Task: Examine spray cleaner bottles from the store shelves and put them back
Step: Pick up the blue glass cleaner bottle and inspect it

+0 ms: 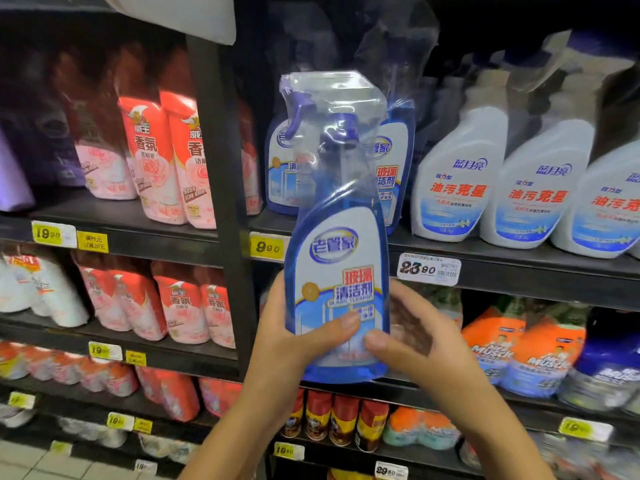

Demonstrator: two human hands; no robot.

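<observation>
Blue glass-cleaner spray bottle (337, 271) held upright in front of the shelves, trigger head wrapped in clear plastic. Our left hand (294, 337) clamps its lower left side, thumb across the label; our right hand (412, 337) clamps the lower right, thumb tip on the label just beside the left thumb. Above and behind our fingers (348, 322), matching blue bottles (394, 168) stand on the shelf (519, 268); white spray bottles (460, 181) stand to their right.
</observation>
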